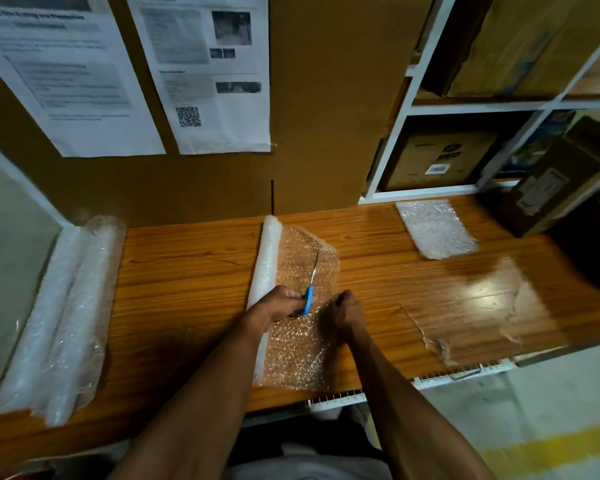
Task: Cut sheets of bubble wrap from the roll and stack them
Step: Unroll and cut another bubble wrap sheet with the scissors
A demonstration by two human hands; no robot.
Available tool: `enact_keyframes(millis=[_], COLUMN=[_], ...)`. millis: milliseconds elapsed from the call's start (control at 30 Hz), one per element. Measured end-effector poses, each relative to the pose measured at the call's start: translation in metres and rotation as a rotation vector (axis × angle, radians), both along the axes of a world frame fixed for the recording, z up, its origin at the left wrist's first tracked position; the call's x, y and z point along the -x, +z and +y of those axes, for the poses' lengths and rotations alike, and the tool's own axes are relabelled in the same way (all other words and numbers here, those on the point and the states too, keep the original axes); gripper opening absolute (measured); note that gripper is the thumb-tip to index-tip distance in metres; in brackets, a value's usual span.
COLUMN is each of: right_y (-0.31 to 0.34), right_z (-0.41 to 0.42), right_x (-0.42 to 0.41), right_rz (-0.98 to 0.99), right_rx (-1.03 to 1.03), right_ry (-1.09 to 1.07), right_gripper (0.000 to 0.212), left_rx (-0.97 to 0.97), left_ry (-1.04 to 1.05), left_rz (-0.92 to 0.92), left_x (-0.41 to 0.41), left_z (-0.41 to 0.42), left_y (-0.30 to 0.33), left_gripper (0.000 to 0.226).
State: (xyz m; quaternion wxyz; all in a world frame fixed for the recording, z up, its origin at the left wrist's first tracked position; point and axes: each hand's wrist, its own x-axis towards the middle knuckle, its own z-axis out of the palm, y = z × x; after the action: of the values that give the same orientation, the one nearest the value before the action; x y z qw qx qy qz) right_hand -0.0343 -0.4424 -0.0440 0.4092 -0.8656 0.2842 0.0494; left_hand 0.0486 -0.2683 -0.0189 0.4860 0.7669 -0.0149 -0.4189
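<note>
Glossy wood-grain table (187, 271), clear plastic bubble wrap (302, 341), blue-handled metal scissors (310, 285).

Wooden table (194, 271): bubble wrap roll (265, 265) mid, partly unrolled; two spare rolls (66, 306) left; cut sheets (435, 228) far right.

Tabletop (194, 271): roll (267, 268) at ctr, unrolled sheet (302, 341) to its R w/ scissors (310, 282) over it; spare rolls (66, 306) far L; cut stack (435, 228) rear R; shelf (465, 109) behind.
</note>
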Motion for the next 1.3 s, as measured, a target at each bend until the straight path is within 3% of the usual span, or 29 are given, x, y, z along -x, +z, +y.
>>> enact_keyframes(millis=[233,333,433,567,633,767,867,1000,1167,1300], right_y=[-0.007,-0.003,-0.019,-0.082,-0.101,-0.052,-0.020,-0.017,-0.014,0.000], right_z=[-0.008,-0.013,-0.034,-0.076,-0.085,-0.073,-0.068,-0.079,-0.092,-0.094], right_x=[0.006,0.007,0.008,0.012,0.014,0.031,0.042,0.048,0.049,0.059], right_rz=[0.044,0.032,-0.008,0.065,0.079,0.117,0.040,0.006,-0.025,-0.068], right_rx=[-0.124,-0.379,-0.492,-0.411,-0.437,-0.358,-0.274,-0.248,-0.302,-0.260], right_ry=[-0.080,-0.187,-0.282,-0.219,-0.145,-0.100,-0.147,-0.211,-0.258,-0.293], right_gripper=[0.021,0.013,0.026,0.046,0.044,0.029,0.017,0.012,0.026,0.027], left_rx=[0.132,0.114,0.071,-0.042,-0.093,-0.103,-0.136,-0.327,-0.542,-0.427], left_ry=[0.030,0.024,0.138,0.254,0.280,0.358,0.403,0.437,0.505,0.583], left_rz=[0.148,0.149,0.108,0.015,-0.016,-0.058,-0.112,-0.204,-0.416,-0.468], left_x=[0.013,0.015,0.021,0.023,0.023,0.037,0.052,0.058,0.067,0.070], left_z=[0.002,-0.001,-0.009,-0.015,-0.014,-0.018,-0.017,-0.003,0.010,0.008], left_y=[-0.002,-0.002,0.002,-0.001,-0.007,-0.011,-0.002,-0.004,0.011,0.012], left_gripper=[0.025,0.020,0.009,0.006,0.009,0.010,0.004,0.004,0.019,0.025])
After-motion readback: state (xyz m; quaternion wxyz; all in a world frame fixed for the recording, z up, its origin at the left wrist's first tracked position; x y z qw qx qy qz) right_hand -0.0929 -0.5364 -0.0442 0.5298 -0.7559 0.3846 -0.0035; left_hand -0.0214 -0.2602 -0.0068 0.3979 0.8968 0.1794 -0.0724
